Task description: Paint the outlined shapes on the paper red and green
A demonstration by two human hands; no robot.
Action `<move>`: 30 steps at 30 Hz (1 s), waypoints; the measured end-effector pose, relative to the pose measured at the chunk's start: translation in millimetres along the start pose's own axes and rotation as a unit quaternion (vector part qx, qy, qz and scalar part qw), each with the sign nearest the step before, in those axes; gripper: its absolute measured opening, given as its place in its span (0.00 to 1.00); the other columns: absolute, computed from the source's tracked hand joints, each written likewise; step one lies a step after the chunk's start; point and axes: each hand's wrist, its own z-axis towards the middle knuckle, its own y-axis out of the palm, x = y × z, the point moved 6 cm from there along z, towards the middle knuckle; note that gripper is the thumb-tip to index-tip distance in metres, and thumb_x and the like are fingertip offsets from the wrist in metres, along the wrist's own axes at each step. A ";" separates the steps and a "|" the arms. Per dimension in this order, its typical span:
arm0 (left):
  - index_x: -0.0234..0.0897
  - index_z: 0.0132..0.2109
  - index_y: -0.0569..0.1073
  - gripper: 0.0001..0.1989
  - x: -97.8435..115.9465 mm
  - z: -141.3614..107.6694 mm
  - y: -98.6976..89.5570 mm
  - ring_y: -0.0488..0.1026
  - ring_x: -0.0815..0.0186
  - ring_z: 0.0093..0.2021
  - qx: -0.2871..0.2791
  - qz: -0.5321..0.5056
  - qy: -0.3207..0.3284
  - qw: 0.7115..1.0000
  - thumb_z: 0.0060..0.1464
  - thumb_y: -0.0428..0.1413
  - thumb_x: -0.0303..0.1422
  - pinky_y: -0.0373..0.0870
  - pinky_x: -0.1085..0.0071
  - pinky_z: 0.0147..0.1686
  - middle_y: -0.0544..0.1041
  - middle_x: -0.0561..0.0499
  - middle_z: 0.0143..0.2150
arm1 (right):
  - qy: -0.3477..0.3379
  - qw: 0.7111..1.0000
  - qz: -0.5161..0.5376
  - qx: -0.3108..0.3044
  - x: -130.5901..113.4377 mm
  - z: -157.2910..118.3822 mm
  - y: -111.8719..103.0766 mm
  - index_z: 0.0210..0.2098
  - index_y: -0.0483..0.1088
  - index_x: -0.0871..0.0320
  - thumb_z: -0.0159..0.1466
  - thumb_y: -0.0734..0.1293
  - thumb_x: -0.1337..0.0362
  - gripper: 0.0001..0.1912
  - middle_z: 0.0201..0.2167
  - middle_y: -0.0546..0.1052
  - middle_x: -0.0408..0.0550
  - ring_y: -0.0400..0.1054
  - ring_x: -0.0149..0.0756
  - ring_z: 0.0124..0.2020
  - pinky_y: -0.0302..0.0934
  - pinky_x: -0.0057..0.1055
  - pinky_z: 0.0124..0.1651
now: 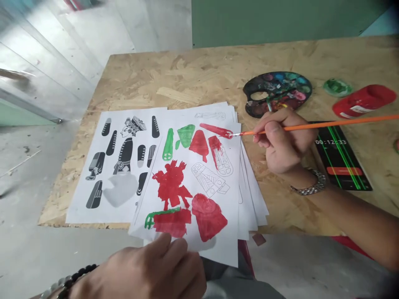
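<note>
Head view: palette holds mixed paints; right hand pinches orange brush; left hand, grip unclear.

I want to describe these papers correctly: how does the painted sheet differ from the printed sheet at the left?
The painted sheet carries red and green paint and some unpainted outlines, while the printed sheet has black and grey figures. The painted sheet reaches past the near edge of the table; the printed sheet stops short of it. Both are white paper.
</note>
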 end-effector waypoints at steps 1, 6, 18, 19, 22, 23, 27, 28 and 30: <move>0.40 0.36 0.77 0.07 -1.6 5.0 2.2 0.64 0.69 0.26 -0.007 0.009 0.007 1.000 0.62 0.67 0.31 0.63 0.67 0.22 0.72 0.57 0.29 | 0.001 1.000 0.004 0.005 -0.3 -0.4 -0.7 0.34 0.79 0.50 0.72 0.73 0.50 0.14 0.24 0.75 0.44 0.63 0.31 0.25 0.52 0.35 0.27; 0.39 0.34 0.74 0.10 -8.9 26.7 15.5 0.64 0.68 0.27 -0.008 0.031 0.034 0.999 0.65 0.63 0.33 0.59 0.68 0.24 0.69 0.54 0.28 | 0.043 0.999 0.031 0.007 4.0 4.2 -0.7 0.36 0.77 0.50 0.72 0.73 0.51 0.12 0.25 0.76 0.42 0.61 0.28 0.24 0.51 0.34 0.26; 0.38 0.36 0.73 0.10 -75.6 57.9 4.1 0.64 0.69 0.27 0.078 0.033 0.015 0.996 0.69 0.60 0.30 0.58 0.67 0.24 0.71 0.55 0.29 | 0.120 0.992 0.029 -0.019 32.6 15.5 10.3 0.41 0.79 0.50 0.72 0.75 0.51 0.10 0.32 0.81 0.43 0.61 0.26 0.18 0.54 0.30 0.18; 0.38 0.36 0.73 0.10 -92.9 56.7 5.5 0.65 0.68 0.26 0.073 0.051 -0.011 0.996 0.70 0.60 0.29 0.59 0.67 0.24 0.70 0.56 0.28 | 0.120 0.992 0.029 -0.014 32.3 15.3 9.8 0.40 0.79 0.50 0.71 0.76 0.52 0.10 0.31 0.81 0.42 0.61 0.26 0.18 0.54 0.30 0.17; 0.38 0.37 0.75 0.11 -131.9 51.2 18.0 0.65 0.69 0.24 0.051 0.090 -0.052 0.993 0.72 0.57 0.28 0.60 0.67 0.24 0.70 0.57 0.26 | 0.118 0.993 0.018 -0.005 30.7 13.9 7.8 0.40 0.79 0.50 0.69 0.77 0.54 0.08 0.28 0.80 0.41 0.60 0.26 0.17 0.52 0.30 0.17; 0.37 0.38 0.76 0.10 -138.7 49.5 23.1 0.66 0.69 0.24 0.047 0.091 -0.059 0.993 0.73 0.57 0.29 0.61 0.68 0.24 0.71 0.57 0.26 | 0.118 0.993 0.012 -0.009 30.3 13.2 7.4 0.40 0.80 0.49 0.70 0.77 0.55 0.07 0.28 0.80 0.41 0.61 0.26 0.17 0.51 0.30 0.17; 0.36 0.45 0.78 0.07 -141.8 44.6 39.2 0.68 0.68 0.22 0.053 0.077 -0.069 0.993 0.73 0.56 0.30 0.60 0.66 0.22 0.71 0.58 0.26 | 0.116 0.993 0.000 -0.024 29.7 10.6 5.4 0.43 0.83 0.48 0.72 0.75 0.56 0.05 0.32 0.82 0.43 0.63 0.28 0.19 0.54 0.32 0.18; 0.36 0.46 0.78 0.07 -140.2 43.6 41.6 0.68 0.68 0.22 0.056 0.073 -0.072 0.993 0.73 0.55 0.30 0.60 0.65 0.22 0.72 0.58 0.26 | 0.113 0.993 -0.003 -0.025 29.3 10.4 4.8 0.43 0.84 0.48 0.72 0.74 0.57 0.05 0.32 0.81 0.43 0.63 0.28 0.19 0.54 0.32 0.18; 0.35 0.48 0.78 0.07 -138.1 41.8 44.5 0.69 0.66 0.22 0.059 0.063 -0.079 0.993 0.74 0.54 0.30 0.61 0.64 0.22 0.72 0.58 0.26 | 0.104 0.994 -0.019 -0.025 27.9 10.5 4.0 0.41 0.84 0.47 0.73 0.74 0.58 0.05 0.30 0.80 0.43 0.62 0.28 0.18 0.53 0.33 0.17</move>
